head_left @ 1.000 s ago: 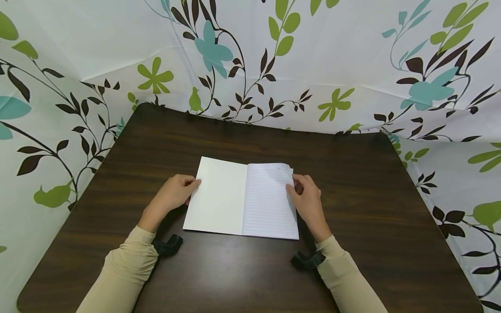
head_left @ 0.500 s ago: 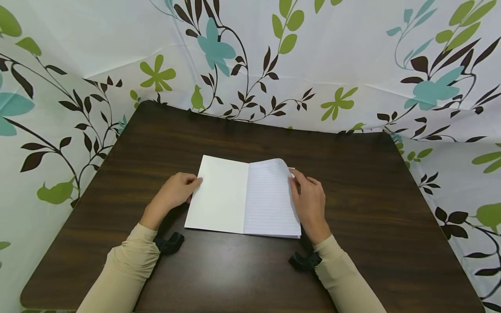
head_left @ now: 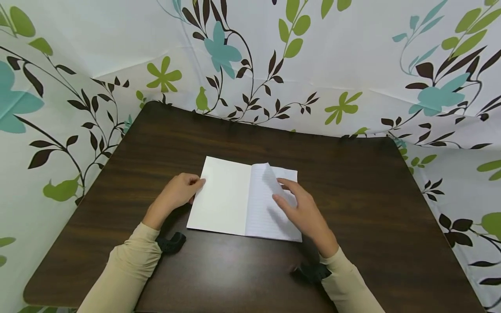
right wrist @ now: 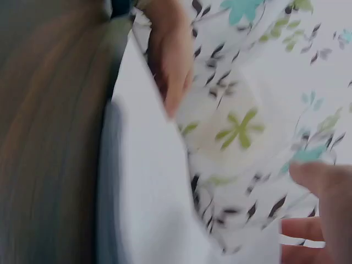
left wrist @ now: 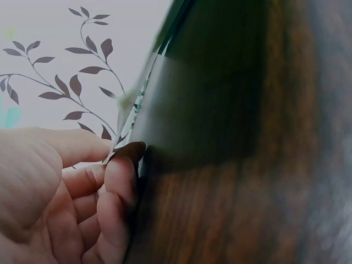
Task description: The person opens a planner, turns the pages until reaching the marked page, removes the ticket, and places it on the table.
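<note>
Notebook (head_left: 221, 195), left edge pinched by left hand (head_left: 176, 192); right hand (head_left: 306, 211) angled inward at lifted page (head_left: 271, 176), grip loosely spread.

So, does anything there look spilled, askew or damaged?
Nothing looks spilled or damaged. The only thing standing out is one white ruled paper page in the open white rectangular paper notebook: it curls up beside the bare right hand instead of lying flat. That would fit an ordinary page turn, so probably no fault.
</note>
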{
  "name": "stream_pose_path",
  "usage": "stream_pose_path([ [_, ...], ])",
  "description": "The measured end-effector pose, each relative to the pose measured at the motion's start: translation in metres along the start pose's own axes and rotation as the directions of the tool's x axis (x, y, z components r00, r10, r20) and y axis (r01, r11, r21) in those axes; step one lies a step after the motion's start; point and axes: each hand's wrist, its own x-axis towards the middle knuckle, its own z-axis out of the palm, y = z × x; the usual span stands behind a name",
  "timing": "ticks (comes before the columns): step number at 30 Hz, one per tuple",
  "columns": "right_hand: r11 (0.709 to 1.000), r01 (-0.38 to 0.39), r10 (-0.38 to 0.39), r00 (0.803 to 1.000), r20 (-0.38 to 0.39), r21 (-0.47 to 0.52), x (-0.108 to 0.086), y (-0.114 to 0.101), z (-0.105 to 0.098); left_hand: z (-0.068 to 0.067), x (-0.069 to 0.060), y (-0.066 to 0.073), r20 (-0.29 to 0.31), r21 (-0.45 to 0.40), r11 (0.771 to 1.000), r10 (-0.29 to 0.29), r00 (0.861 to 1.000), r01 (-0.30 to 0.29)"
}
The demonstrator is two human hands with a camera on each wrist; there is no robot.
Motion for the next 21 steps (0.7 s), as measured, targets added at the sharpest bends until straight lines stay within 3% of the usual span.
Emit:
stream_pose_path([
  [2, 0.998, 0.025, -0.03, 0.994, 0.104, 0.05, -0.006, -0.007, -0.003, 0.0, 0.0, 0.0, 0.001, 0.002, 1.0, 0.008, 1.0, -0.008],
  [5, 0.986, 0.114, -0.138, 0.967, 0.213, 0.121, -0.014, -0.016, -0.007, 0.0, 0.001, 0.001, -0.005, 0.006, 1.0, 0.019, 1.0, -0.019],
  [8, 0.965, 0.205, -0.246, 0.928, 0.28, 0.166, -0.019, -0.022, -0.007, 0.0, 0.001, 0.001, -0.005, 0.008, 1.0, 0.015, 1.0, -0.015],
  [11, 0.947, 0.264, -0.309, 0.902, 0.302, 0.18, -0.022, -0.026, -0.004, 0.0, 0.0, 0.001, -0.001, 0.007, 1.0, 0.017, 1.0, -0.017],
  [15, 0.915, 0.355, -0.39, 0.901, 0.192, 0.19, -0.024, -0.029, 0.009, 0.001, 0.0, 0.0, -0.005, 0.01, 1.0, 0.019, 1.0, -0.019],
  [18, 0.877, 0.424, -0.44, 0.898, 0.022, 0.227, -0.024, -0.031, 0.025, 0.001, -0.001, -0.001, -0.009, 0.016, 1.0, 0.019, 1.0, -0.019],
  [21, 0.835, 0.482, -0.461, 0.876, -0.142, 0.267, -0.025, -0.033, 0.04, 0.001, -0.001, -0.002, -0.012, 0.016, 1.0, 0.022, 1.0, -0.022],
])
